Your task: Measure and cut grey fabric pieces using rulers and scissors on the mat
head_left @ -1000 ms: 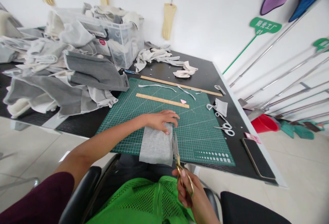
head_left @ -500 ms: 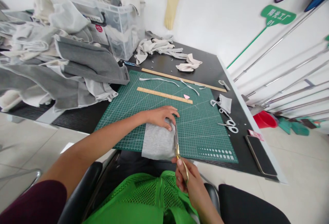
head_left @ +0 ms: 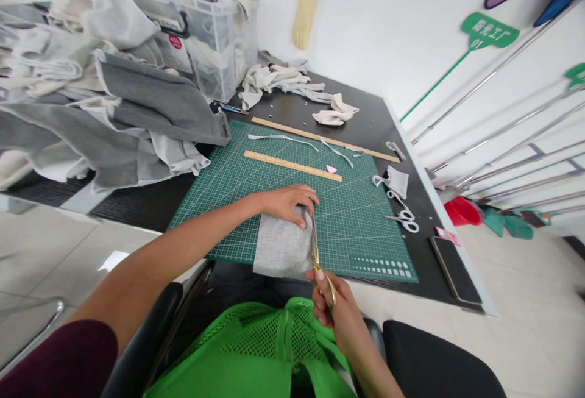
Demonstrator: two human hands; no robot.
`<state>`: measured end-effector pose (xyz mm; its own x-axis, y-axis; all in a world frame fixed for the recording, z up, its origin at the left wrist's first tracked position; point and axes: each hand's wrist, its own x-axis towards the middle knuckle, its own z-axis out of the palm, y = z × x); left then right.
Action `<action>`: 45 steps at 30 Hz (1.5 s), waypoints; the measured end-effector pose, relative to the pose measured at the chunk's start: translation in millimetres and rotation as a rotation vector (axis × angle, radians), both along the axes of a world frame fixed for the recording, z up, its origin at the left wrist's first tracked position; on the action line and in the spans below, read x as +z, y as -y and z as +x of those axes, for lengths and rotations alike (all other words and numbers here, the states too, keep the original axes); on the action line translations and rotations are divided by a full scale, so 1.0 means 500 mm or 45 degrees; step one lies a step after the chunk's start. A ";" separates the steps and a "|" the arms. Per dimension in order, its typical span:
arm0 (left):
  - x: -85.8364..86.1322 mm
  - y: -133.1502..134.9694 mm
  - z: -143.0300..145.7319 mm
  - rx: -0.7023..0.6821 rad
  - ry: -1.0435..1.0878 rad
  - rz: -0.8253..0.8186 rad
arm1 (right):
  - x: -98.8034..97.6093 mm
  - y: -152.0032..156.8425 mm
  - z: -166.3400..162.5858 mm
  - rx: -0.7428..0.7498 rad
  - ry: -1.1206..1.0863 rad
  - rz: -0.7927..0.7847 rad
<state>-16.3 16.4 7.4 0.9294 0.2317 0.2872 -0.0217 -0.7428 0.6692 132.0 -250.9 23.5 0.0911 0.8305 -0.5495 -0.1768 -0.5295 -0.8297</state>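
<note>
A piece of light grey fabric (head_left: 281,245) lies at the front of the green cutting mat (head_left: 365,233), its near edge reaching past the mat's front edge. My left hand (head_left: 293,204) is at the fabric's far right corner, thumb on top and fingers curled round the edge. Gold-handled scissors (head_left: 316,258) point away from me along the fabric's right edge, their blades close together against it. My right hand (head_left: 331,300) grips the handles, with a thumb and fingers through the loops. Just how much cloth sits between the blades cannot be made out.
Two wooden rulers (head_left: 292,166) and thin fabric strips lie across the mat. White-handled scissors (head_left: 406,221), a grey scrap (head_left: 397,182) and a phone (head_left: 454,270) are on the right. Grey cloth (head_left: 159,99) is heaped left, beside a clear plastic bin (head_left: 219,50).
The fingers of my left hand have curled in a little at the fabric's corner. My right hand and the scissors stay nearly in place; the view has shifted slightly.
</note>
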 end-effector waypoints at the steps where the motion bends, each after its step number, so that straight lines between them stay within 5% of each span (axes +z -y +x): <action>1: 0.000 0.000 0.000 -0.001 0.007 -0.005 | 0.000 0.000 -0.001 -0.001 0.000 -0.001; 45: 0.017 0.058 0.012 -0.027 -0.162 0.050 | 0.002 0.036 -0.016 0.024 0.036 -0.055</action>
<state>-10.5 -12.6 16.0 0.9634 0.2024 0.1755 0.0453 -0.7687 0.6380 123.7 -268.9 24.4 0.0912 0.8079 -0.5822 -0.1433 -0.5679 -0.8105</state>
